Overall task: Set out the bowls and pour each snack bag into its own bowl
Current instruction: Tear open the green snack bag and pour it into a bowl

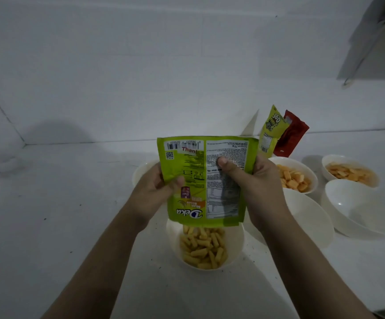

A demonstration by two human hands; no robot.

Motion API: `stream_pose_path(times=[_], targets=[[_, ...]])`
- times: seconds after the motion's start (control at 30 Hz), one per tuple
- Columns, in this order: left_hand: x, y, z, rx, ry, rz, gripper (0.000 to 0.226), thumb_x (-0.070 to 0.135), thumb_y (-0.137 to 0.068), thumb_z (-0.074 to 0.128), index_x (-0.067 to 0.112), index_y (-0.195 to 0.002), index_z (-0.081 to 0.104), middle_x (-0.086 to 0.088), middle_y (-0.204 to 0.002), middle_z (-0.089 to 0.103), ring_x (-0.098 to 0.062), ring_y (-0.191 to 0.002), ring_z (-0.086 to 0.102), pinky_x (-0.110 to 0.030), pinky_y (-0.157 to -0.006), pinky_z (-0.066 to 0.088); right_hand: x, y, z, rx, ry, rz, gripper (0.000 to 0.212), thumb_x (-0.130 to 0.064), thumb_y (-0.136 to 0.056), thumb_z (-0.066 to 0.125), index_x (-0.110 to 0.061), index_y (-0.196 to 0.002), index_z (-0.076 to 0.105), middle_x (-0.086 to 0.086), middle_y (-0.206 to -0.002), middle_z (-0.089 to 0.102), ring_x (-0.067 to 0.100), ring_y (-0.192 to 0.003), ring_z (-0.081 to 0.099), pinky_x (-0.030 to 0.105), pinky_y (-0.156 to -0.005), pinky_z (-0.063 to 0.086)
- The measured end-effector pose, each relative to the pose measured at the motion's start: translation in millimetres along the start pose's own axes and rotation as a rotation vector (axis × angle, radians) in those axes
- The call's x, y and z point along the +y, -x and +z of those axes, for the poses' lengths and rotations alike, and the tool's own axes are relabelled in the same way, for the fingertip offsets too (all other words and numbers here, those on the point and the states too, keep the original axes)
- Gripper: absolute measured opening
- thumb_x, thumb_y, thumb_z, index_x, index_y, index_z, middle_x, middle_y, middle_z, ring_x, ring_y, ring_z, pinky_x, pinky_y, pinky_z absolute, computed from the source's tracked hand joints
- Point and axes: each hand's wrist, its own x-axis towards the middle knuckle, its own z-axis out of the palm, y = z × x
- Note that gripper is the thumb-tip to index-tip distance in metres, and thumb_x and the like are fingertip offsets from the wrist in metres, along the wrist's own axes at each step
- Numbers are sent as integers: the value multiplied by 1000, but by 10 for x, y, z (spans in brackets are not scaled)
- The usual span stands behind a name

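Both hands pinch one upturned green snack bag above a filled bowl.
Left hand and right hand flank it; four more bowls, two bags stand right.

A single wide-angle view from the person's head looks forward and steeply down onto the white bench, close enough that both forearms reach in from the lower edge. The white back wall beyond the bench fills the upper half, its lines bowed by the lens.
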Motion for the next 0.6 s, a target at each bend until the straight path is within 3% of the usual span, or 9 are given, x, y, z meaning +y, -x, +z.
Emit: stream_pose_path(times=[0.17,0.3,0.43,0.6], targets=[[253,-185,6,93,153,124,17,18,-86,61,23,-91,76,-2,-94,77,-20,-89,73,-34,-71,59,86,11,66,-48,35,7,20,-17,-89,67,-13,-109,69,3,-98,78,20,-89,75,35,-75,61],[296,-211,12,157,203,148,16,15,-85,61,11,-98,69,-2,-91,77,-19,-86,73,-34,-70,59,251,53,5,-133,274,49,10,-24,-89,69,-20,-97,74,-8,-83,78,8,-78,74,25,-66,58],[251,-165,15,209,251,137,17,16,-82,61,11,-97,70,-3,-90,77,-20,-85,73,-37,-71,59,354,79,-44,-186,334,107,20,-29,-90,68,-23,-109,73,-7,-98,78,11,-91,74,35,-82,58],[283,-154,-30,302,245,111,11,9,-91,59,11,-96,69,0,-85,77,-18,-80,73,-34,-66,59,405,103,-32,-261,447,132,22,-30,-90,70,-30,-111,73,-11,-104,76,11,-98,72,44,-89,57]])
